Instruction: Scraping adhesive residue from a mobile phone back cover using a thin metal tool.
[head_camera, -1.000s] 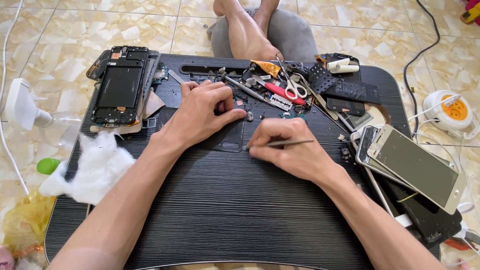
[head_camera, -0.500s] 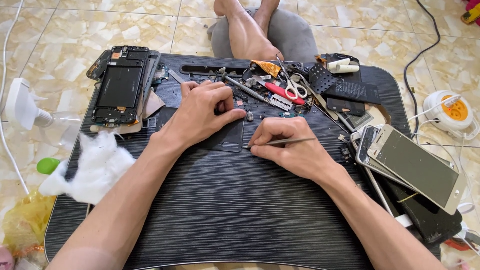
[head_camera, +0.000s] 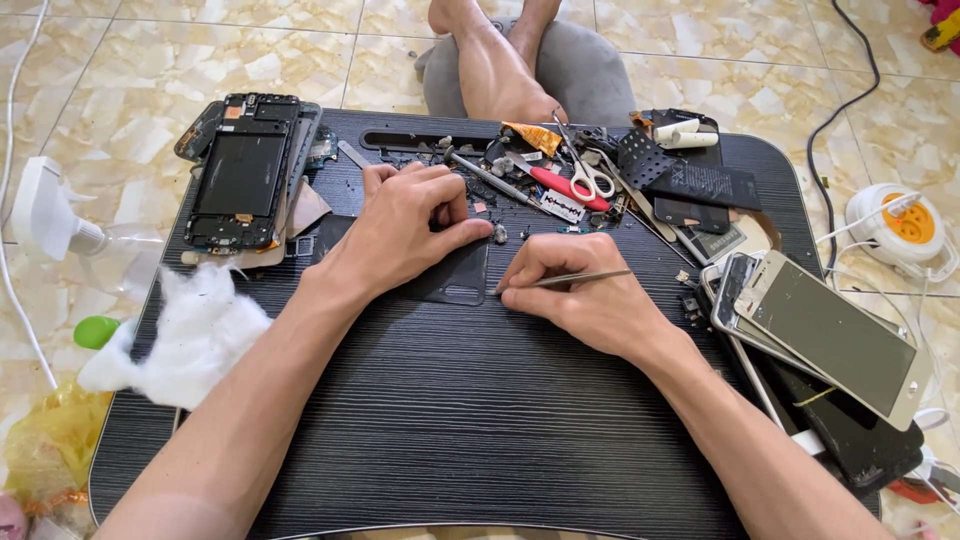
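Note:
My left hand (head_camera: 412, 225) lies palm down on a flat dark phone part (head_camera: 455, 275) in the middle of the black lap table (head_camera: 450, 420), pressing it in place. My right hand (head_camera: 580, 290) is closed around thin metal tweezers (head_camera: 565, 281), whose tip touches the right edge of that dark part. Both forearms reach in from the bottom of the view.
A gutted phone frame (head_camera: 243, 175) lies at the back left, white cotton (head_camera: 195, 335) at the left edge. Scissors (head_camera: 585, 175), a screwdriver and small parts clutter the back. A stack of phones (head_camera: 830, 335) sits right. Feet (head_camera: 495, 65) rest beyond the table; a power strip reel (head_camera: 900, 228) on the floor.

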